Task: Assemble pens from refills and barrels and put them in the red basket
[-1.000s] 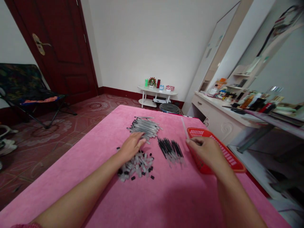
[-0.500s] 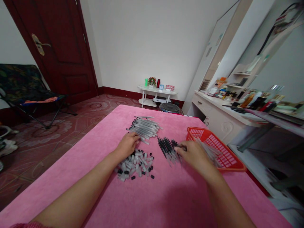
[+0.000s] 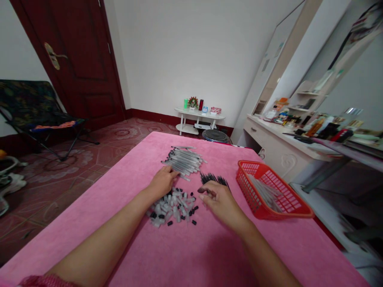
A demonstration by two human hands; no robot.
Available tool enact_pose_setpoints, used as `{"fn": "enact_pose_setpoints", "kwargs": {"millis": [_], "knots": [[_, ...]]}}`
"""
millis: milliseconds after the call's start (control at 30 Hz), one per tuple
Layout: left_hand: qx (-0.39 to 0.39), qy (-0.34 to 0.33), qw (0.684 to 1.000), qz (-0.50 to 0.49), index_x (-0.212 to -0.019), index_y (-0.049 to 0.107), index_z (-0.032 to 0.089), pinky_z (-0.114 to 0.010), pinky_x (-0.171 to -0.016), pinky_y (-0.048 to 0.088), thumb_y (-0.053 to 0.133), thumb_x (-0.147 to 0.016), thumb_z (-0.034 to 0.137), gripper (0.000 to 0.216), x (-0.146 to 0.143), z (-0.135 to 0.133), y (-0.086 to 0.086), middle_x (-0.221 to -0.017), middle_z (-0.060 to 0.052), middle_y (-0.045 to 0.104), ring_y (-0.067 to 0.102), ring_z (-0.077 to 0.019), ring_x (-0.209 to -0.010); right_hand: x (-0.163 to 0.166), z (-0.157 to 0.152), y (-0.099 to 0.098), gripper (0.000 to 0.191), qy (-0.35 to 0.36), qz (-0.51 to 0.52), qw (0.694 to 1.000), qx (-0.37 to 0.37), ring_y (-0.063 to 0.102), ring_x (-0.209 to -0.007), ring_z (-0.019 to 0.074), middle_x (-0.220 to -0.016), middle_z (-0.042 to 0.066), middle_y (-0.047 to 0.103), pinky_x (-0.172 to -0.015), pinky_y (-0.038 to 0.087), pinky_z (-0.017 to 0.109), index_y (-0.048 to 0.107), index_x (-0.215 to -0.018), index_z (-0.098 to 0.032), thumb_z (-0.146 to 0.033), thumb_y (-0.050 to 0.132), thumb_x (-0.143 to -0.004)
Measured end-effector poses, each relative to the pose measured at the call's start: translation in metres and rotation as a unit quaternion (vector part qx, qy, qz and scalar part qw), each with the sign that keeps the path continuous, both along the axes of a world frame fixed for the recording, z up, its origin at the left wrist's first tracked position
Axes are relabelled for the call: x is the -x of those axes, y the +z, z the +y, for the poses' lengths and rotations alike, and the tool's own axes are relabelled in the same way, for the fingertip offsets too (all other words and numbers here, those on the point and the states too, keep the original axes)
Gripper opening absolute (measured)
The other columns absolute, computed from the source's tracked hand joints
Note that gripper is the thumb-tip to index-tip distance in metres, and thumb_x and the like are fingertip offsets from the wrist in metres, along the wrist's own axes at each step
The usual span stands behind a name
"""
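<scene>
My left hand [image 3: 163,182] rests at the near left end of a row of clear pen barrels [image 3: 184,158] with dark ends. Its fingers are closed at the end of the nearest barrel. Just below that hand lies a heap of translucent pen caps and small black plugs [image 3: 176,205]. My right hand [image 3: 220,200] hovers at the near side of a bunch of dark pen refills [image 3: 214,178], partly covering them. Thumb and fingers there are pinched together; whatever is between them, if anything, is too small to make out.
A red plastic basket [image 3: 248,191] holding thin pale sticks [image 3: 267,191] stands to the right on the pink-covered table [image 3: 179,255]. Beyond are a small white stand [image 3: 199,115] and a dresser [image 3: 269,137] with bottles. A folding chair [image 3: 42,111] is at left.
My right hand has moved left, from the right side of the refills and near the basket toward the middle of the table. My left hand has stayed by the barrels.
</scene>
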State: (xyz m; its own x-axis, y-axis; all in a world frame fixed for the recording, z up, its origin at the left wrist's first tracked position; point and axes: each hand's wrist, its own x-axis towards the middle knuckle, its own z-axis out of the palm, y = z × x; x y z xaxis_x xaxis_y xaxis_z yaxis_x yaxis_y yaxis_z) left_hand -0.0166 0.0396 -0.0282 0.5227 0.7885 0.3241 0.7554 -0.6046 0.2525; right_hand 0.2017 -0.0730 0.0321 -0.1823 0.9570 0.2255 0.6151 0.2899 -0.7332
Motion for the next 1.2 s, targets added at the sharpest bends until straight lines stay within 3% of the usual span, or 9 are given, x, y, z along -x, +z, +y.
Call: {"fn": "enact_pose_setpoints", "kwargs": {"millis": [267,467,667,867,1000,1200], "knots": [[-0.007,0.031,0.999,0.04,-0.095,0.065,0.018,-0.037,-0.088,0.04,0.055,-0.08,0.022,0.019,-0.003,-0.003,0.007,-0.101,-0.01,0.054,0.049,-0.0235,-0.098,0.003,-0.001,-0.002,0.017,0.008,-0.028,1.0,0.002,0.056,-0.071,0.0119,-0.081,0.003,0.062,-0.063,0.039,0.022,0.07,-0.084,-0.015,-0.011,0.057,-0.075],[0.016,0.009,0.999,0.038,-0.09,0.064,0.017,-0.036,-0.085,0.04,0.056,-0.08,0.023,0.014,0.001,0.003,0.005,-0.093,-0.009,0.058,0.051,-0.0222,-0.091,0.005,-0.002,-0.003,0.016,0.005,-0.036,0.999,0.008,0.056,-0.072,0.0122,-0.081,0.003,0.062,-0.064,0.039,0.022,0.07,-0.083,-0.016,-0.011,0.057,-0.075],[0.024,-0.012,1.0,-0.006,-0.114,0.062,0.024,-0.033,-0.085,0.04,0.057,-0.079,0.02,0.035,0.003,0.004,0.003,-0.099,-0.008,0.059,0.053,-0.0217,-0.095,0.007,-0.002,-0.004,0.015,0.011,-0.039,0.999,0.02,0.056,-0.072,0.0122,-0.082,0.003,0.062,-0.065,0.039,0.022,0.07,-0.082,-0.015,-0.012,0.057,-0.075],[0.019,-0.031,0.999,-0.018,-0.114,0.064,0.027,-0.032,-0.09,0.039,0.056,-0.078,0.017,0.038,0.005,0.008,-0.003,-0.105,-0.007,0.059,0.052,-0.0209,-0.1,0.006,-0.001,-0.009,0.013,0.015,-0.038,0.999,0.015,0.056,-0.072,0.0124,-0.079,0.003,0.062,-0.065,0.039,0.022,0.069,-0.079,-0.016,-0.013,0.057,-0.075],[0.02,-0.042,0.999,-0.017,-0.107,0.067,0.026,-0.031,-0.091,0.039,0.055,-0.078,0.016,0.033,0.004,0.007,-0.001,-0.107,-0.006,0.059,0.052,-0.0201,-0.101,0.006,-0.001,-0.01,0.013,0.02,-0.039,0.999,0.016,0.056,-0.071,0.0123,-0.079,0.003,0.062,-0.064,0.039,0.022,0.069,-0.079,-0.016,-0.013,0.057,-0.075],[0.051,-0.007,0.999,-0.015,-0.086,0.068,0.02,-0.03,-0.083,0.041,0.059,-0.074,0.017,0.015,0.001,0.007,0.002,-0.092,-0.006,0.061,0.054,-0.0198,-0.093,0.008,-0.002,-0.009,0.013,0.021,-0.045,0.999,0.018,0.056,-0.071,0.0128,-0.079,0.004,0.063,-0.065,0.04,0.022,0.069,-0.078,-0.015,-0.013,0.056,-0.076]]}}
